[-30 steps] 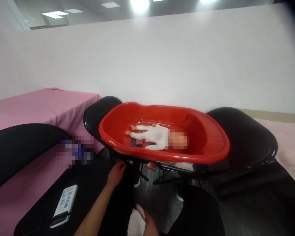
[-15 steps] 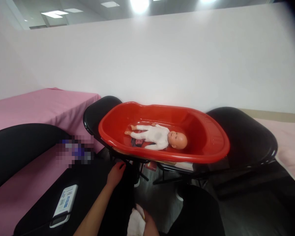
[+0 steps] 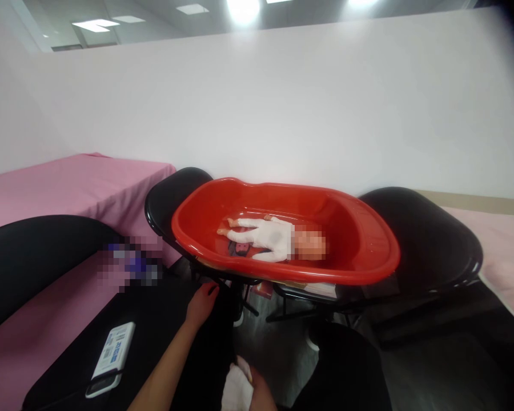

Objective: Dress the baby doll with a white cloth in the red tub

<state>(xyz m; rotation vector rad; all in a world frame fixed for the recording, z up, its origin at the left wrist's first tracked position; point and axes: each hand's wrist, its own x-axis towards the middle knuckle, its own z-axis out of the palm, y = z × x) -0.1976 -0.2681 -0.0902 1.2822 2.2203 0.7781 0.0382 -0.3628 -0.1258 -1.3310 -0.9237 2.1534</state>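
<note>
My left hand (image 3: 203, 301) rests on my black-clothed leg, nothing in it, its fingers laid loosely over the knee. Low in the view my right hand (image 3: 260, 391) is closed around a bunched white cloth (image 3: 237, 389); part of the hand is hidden behind it. In front of both hands, and apart from them, stands a red baby bathtub (image 3: 346, 274). A baby doll (image 3: 269, 237) in a white suit lies on its back inside, feet to the left and head to the right. Beside its near leg there is a dark and red picture (image 3: 241, 248) on the tub floor.
Black chairs (image 3: 428, 245) support or flank the tub. On a black seat (image 3: 154, 325) to my left lies a white device with a label (image 3: 113, 351). A pink-covered table (image 3: 81, 180) stands at the left. Pink fabric (image 3: 505, 251) shows at the right, before a white wall (image 3: 282, 108).
</note>
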